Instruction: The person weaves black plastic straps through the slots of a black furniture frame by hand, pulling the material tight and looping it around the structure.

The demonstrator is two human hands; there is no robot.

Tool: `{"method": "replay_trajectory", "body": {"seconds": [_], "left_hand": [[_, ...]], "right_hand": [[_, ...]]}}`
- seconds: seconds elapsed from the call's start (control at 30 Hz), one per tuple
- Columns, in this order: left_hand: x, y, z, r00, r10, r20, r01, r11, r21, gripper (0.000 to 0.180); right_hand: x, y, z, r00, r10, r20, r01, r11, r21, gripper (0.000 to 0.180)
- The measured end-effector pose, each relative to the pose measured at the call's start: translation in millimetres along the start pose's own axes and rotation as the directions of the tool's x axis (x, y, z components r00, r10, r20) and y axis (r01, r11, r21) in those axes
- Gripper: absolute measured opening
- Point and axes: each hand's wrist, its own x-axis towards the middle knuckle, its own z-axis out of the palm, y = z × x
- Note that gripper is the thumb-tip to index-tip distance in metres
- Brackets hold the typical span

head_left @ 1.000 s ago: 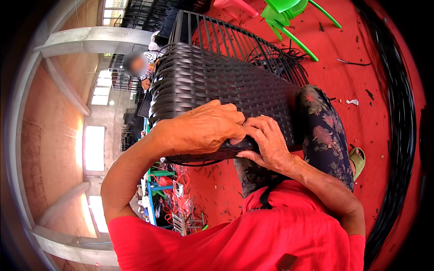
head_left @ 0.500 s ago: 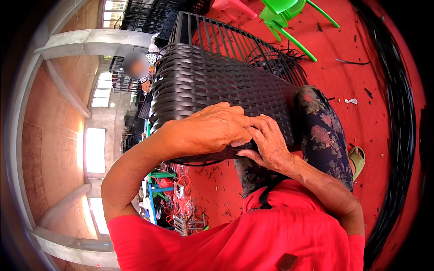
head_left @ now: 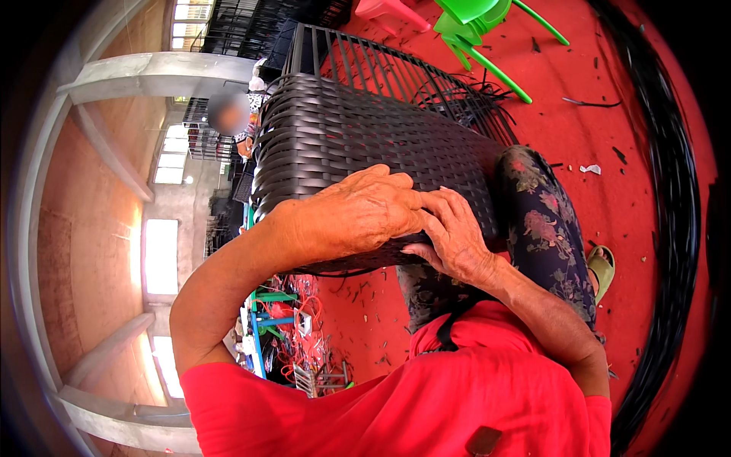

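Observation:
A black woven piece of flat plastic strips, on a frame with bare parallel bars, leans toward my lap. Against its near edge, my left hand is closed, with its knuckles up and fingers curled inward. My right hand meets it there, its fingers bent and pinching close to the left fingertips. What lies between the fingers is hidden, too small to name. The weave continues under both hands. At the piece's far side, the bars are unwoven, and loose black strips tangle near its far right corner.
A green plastic chair and a pink stool stand on the red floor, strewn with black scraps. A long bundle of black strips curves along the right. Another person is beyond the woven piece at the left.
Both hands stay together at the near edge. My left knuckles have risen slightly and the right fingers have shifted a little.

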Motion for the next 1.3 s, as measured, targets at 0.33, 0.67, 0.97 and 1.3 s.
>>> {"method": "replay_trajectory", "body": {"seconds": [0.33,0.67,0.97,1.3], "left_hand": [[-2.1,-6.7,0.8,0.999,-0.028,0.024,0.030,0.998,-0.050,0.008],[-28.6,-6.5,-26.8,0.979,-0.164,-0.121,0.146,0.978,-0.147,0.026],[-102.2,26.1,58.3,0.228,-0.499,-0.836,0.323,0.849,-0.419,0.050],[-64.3,32.7,66.9,0.047,-0.346,-0.937,0.319,0.894,-0.314,0.035]], "right_hand": [[5.4,1.1,-3.5,0.999,0.014,0.038,-0.014,1.000,-0.006,0.057],[-1.4,3.2,1.4,1.000,-0.008,-0.024,0.008,1.000,0.026,0.063],[6.4,2.0,-23.7,0.998,-0.037,-0.051,0.037,0.999,0.007,0.065],[-2.4,-1.3,-33.2,0.993,0.107,-0.041,-0.109,0.993,-0.047,0.083]]}}
